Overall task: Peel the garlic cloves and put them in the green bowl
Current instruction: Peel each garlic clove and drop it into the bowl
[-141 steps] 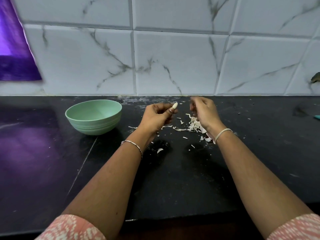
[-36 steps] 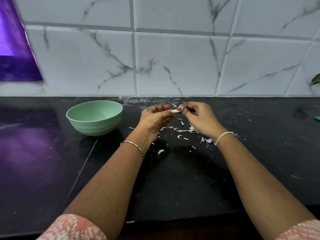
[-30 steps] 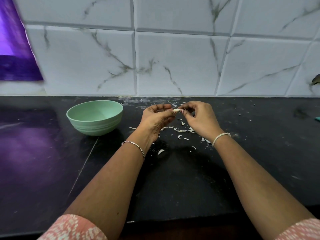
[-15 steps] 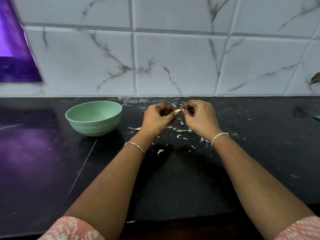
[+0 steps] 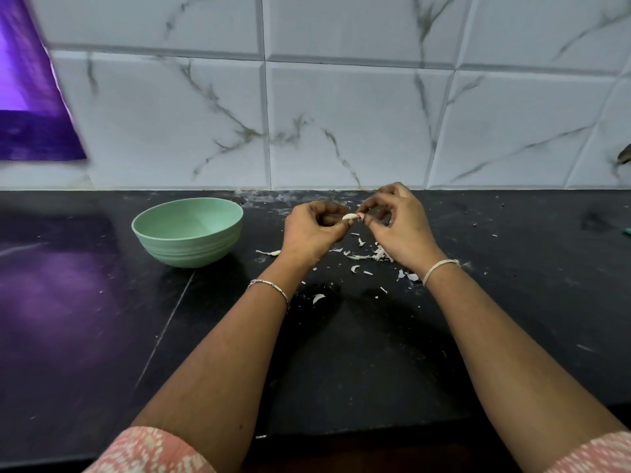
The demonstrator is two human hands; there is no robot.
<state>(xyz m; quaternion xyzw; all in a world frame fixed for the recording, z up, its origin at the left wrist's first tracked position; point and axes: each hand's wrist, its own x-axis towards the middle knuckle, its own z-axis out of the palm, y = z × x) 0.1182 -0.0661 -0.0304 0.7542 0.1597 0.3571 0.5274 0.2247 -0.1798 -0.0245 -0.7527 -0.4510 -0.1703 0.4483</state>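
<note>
My pink, white-flecked sleeves (image 5: pixel 146 452) frame the bottom edge as both bare forearms reach out over a black stone countertop (image 5: pixel 341 353), dusty and speckled with pale crumbs. A thin metal bracelet (image 5: pixel 269 285) circles my left wrist and a pale band (image 5: pixel 440 268) my right. Papery white garlic skins (image 5: pixel 367 256) lie scattered on the stone just under and between my hands, thickest below the right palm. My left hand (image 5: pixel 312 233) and right hand (image 5: pixel 399 230) meet above that litter, fingers curled, each pinching one end of a single garlic clove (image 5: pixel 349 217) held clear of the counter. The clove is small, curved and creamy white, with a trace of pink at the end beside my right fingertips. Left of my left hand, near but apart from it, the green bowl (image 5: pixel 187 247) sits upright on the stone; what I see of its inside is bare. Beyond my hands rises a wall of white, grey-veined marble tiles (image 5: pixel 341 124), with a blurred purple shape (image 5: pixel 30 124) at far left casting a violet sheen on the counter.
</note>
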